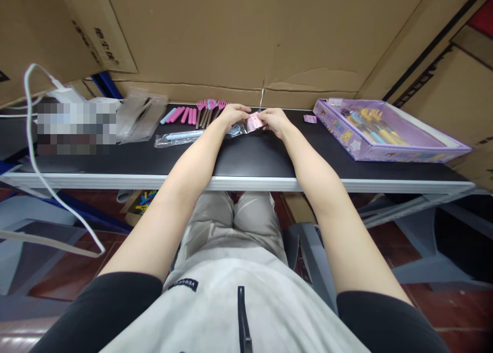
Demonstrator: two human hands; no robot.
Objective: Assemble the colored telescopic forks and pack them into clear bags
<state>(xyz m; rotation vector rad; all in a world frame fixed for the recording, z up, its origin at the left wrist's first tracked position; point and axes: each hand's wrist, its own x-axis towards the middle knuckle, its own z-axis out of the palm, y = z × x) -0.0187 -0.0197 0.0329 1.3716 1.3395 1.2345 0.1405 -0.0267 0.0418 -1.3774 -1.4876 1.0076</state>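
Observation:
Both my hands meet at the far middle of the black table [246,160]. My left hand [232,115] and my right hand [274,120] pinch a small clear bag with a pink label [254,122] between them. The bag holds something blue at its left end. Just left of it lies a long clear bag with a light blue utensil [179,136]. Behind my left hand lie several pink fork-shaped toys [210,109] and pink and blue handles [181,115].
A purple toy box [389,132] with coloured utensils lies open at the right. A small pink label [310,118] lies beside it. Clear plastic bags [140,115] are stacked at the left. A white cable [34,152] hangs over the left edge. Cardboard walls stand behind.

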